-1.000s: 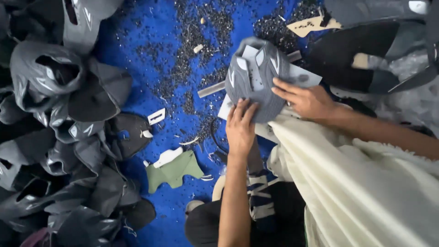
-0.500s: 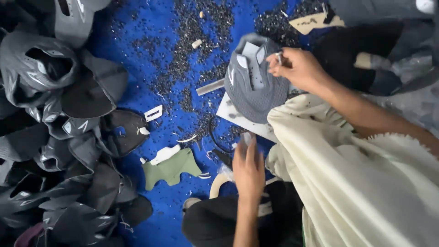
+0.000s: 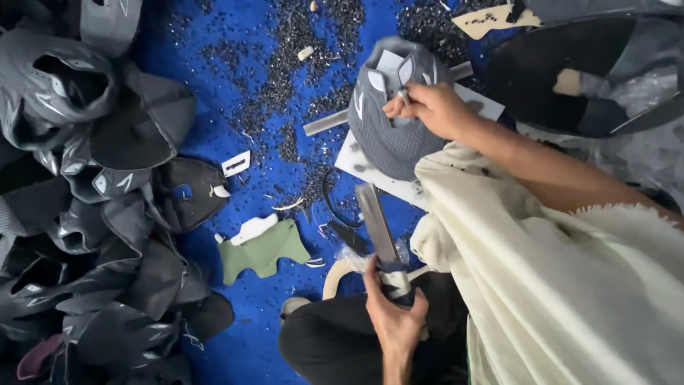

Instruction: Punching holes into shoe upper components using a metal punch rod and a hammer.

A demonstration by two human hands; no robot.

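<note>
My right hand (image 3: 427, 108) is pinched shut on a small pale tab at the top of the grey shoe upper (image 3: 390, 114), which sits on a white board (image 3: 385, 180) laid on the blue floor (image 3: 235, 85). My left hand (image 3: 394, 317) is clamped around the wrapped handle of a flat metal blade (image 3: 375, 222), its pale blade pointing up toward the upper, its tip just short of the board.

Near the top edge lies a cream card piece (image 3: 491, 20), partly cut off. A small white tag (image 3: 235, 163) lies on the blue floor just beside the pile of dark uppers (image 3: 92, 214) on the left. Below it are an olive-green cut piece (image 3: 265, 251) and a white scrap touching it. A grey metal strip (image 3: 325, 122) pokes out from under the upper. Dark punched bits are scattered over the blue.

My cream sleeve (image 3: 570, 285) hides most of my right arm and whatever lies beneath it. What is printed on the tag is too small to make out. The dark heap at upper right is cut off by the frame.

Half a second ago my left hand was open and low, near the blade; now it grips the handle and the blade is raised. A second ago it rested on the upper itself. My right hand has stayed at the upper's top.
</note>
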